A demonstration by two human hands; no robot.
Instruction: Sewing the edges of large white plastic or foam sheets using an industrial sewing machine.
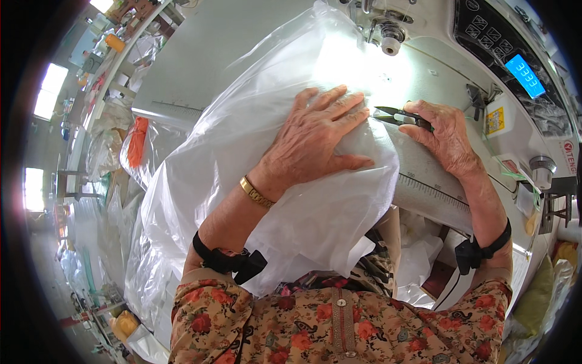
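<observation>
A sheer white sheet (218,164), thin and shiny like plastic film or fine cloth, lies in folds over the sewing table and hangs down toward my lap. My left hand (315,136) rests flat on it, fingers spread toward the lit needle area. In my right hand (448,139) is a pair of black thread snips (403,117), gripped between thumb and fingers. Their blades point left, close to the sheet's right edge and my left fingertips. Glare washes out the sheet near the needle.
Above my hands is the sewing machine's needle end (391,42), with a lit control panel (524,76) at the upper right. A ruler scale (433,189) runs along the table's front edge. An orange bundle (138,142) hangs at left, near a cluttered shelf (115,67).
</observation>
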